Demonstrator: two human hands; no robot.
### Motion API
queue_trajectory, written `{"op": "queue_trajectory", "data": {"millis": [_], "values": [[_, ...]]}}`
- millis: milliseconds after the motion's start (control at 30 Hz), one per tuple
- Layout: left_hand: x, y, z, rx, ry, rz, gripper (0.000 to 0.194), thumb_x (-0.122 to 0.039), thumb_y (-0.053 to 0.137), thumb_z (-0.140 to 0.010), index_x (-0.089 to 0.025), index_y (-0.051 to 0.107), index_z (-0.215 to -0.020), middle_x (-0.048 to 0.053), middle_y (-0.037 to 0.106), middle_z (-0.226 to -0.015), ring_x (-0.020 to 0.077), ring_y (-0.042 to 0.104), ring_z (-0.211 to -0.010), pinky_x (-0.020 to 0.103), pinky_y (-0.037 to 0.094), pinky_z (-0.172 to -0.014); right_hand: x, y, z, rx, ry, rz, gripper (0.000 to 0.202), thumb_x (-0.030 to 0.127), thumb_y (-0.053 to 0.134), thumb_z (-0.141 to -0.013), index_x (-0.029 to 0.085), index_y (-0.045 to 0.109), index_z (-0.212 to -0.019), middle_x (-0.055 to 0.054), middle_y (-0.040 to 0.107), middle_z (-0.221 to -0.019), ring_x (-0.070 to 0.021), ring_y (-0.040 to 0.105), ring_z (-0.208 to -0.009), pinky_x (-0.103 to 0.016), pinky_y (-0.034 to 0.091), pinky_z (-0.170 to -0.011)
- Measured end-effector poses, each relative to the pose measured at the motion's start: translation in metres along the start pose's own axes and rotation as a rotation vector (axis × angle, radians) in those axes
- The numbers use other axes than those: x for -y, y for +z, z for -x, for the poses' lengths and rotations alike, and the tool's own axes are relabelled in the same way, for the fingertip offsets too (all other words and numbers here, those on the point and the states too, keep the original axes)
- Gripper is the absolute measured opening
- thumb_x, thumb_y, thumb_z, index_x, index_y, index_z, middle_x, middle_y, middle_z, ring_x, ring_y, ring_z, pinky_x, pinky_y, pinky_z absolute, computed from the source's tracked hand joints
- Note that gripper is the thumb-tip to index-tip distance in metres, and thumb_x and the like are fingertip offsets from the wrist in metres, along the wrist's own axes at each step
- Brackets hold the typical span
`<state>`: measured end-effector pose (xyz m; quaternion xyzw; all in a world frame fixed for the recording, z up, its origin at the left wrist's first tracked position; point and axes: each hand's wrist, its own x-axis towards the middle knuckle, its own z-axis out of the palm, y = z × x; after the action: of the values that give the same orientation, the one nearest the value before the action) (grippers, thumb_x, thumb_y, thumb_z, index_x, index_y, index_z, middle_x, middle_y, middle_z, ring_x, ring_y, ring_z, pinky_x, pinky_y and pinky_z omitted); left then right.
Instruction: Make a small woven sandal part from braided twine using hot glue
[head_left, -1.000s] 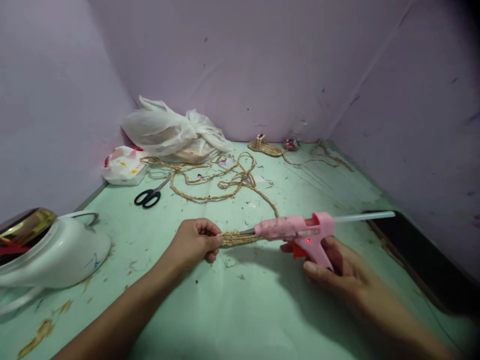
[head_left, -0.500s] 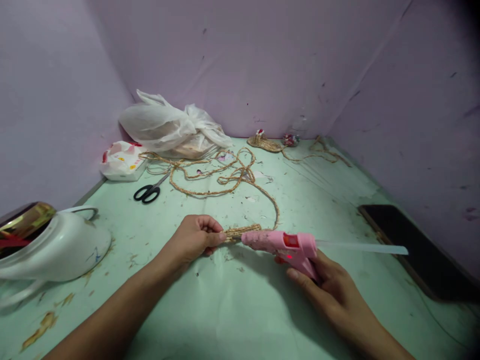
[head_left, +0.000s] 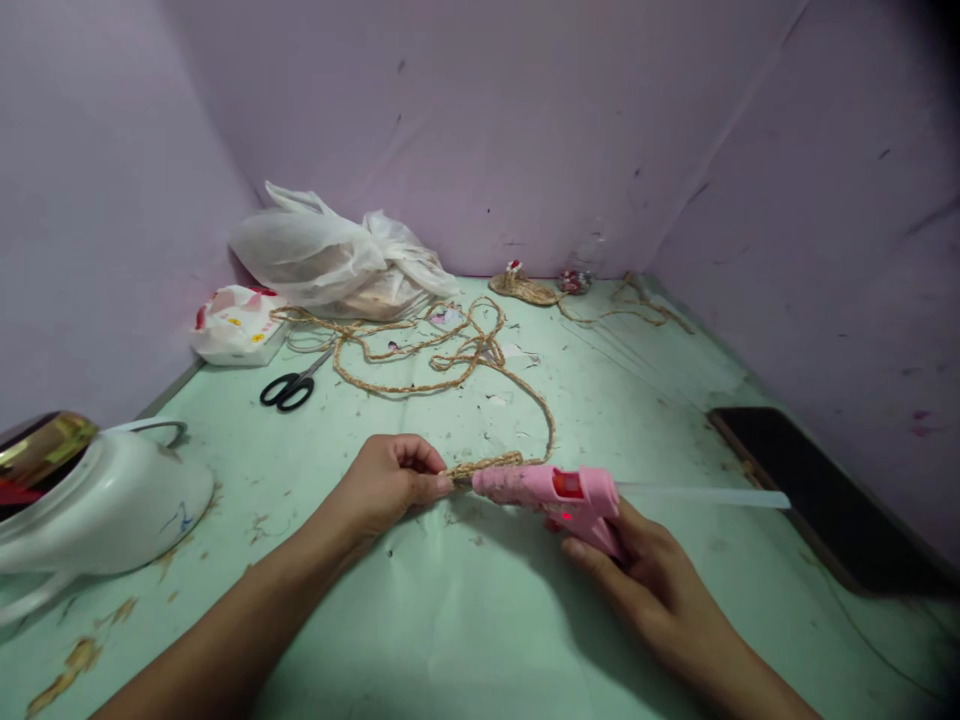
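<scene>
Between the thumb and fingers of my left hand [head_left: 401, 478] is pinched the end of a flat strip of coiled braided rope [head_left: 491, 462]. From the strip's right end the braid runs back to a loose pile of rope [head_left: 405, 388] on the table. My right hand [head_left: 637, 575] is wrapped round the handle of a pink glue gun [head_left: 544, 487], whose red light is on. Its nozzle points left at the near edge of the strip, close to my left fingertips; whether it touches I cannot tell. A clear glue stick [head_left: 705, 494] juts from its back.
Black-handled scissors [head_left: 287, 391] lie left of the rope, near a tissue packet [head_left: 240, 328] and a white plastic bag [head_left: 337, 260]. A white teapot-like vessel [head_left: 142, 500] is at left, a phone [head_left: 817, 490] at right. A woven sole-shaped piece [head_left: 525, 290] lies at the back.
The glue gun has moved left along the strip, its nozzle now nearer my left fingertips. My left hand keeps its pinch, and the strip looks slightly tilted. The whole view has shifted a little.
</scene>
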<state>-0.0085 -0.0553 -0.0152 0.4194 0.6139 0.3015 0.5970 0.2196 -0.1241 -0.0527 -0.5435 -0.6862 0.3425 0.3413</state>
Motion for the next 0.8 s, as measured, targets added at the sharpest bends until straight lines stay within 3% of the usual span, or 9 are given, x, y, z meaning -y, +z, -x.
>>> {"op": "queue_trajectory", "data": {"millis": [433,800], "values": [[0.0003,-0.0011,-0.0012,0.012,0.002,-0.01,0.02,-0.018,0.07,-0.041,-0.013,0.055,-0.054,-0.005,0.049,-0.04,0.0048,0.039,-0.039,0.018,0.027,-0.041,0.0004,0.0008,0.0013,0.005,0.039,0.026,0.027,0.041,0.045,-0.086,0.021,0.04,-0.068,-0.001,0.052,-0.068,-0.0127,0.045,-0.057,-0.025,0.039,-0.049],[0.0053,-0.0025,-0.0032,0.012,0.019,-0.019,0.024,-0.02,0.074,-0.044,-0.014,0.055,-0.057,-0.004,0.049,-0.044,0.0055,0.039,-0.04,0.019,0.027,-0.042,-0.0004,-0.0055,0.0047,-0.015,0.072,0.079,0.026,0.039,0.045,-0.085,0.022,0.04,-0.067,-0.003,0.058,-0.071,-0.0154,0.052,-0.06,-0.027,0.043,-0.052]]}}
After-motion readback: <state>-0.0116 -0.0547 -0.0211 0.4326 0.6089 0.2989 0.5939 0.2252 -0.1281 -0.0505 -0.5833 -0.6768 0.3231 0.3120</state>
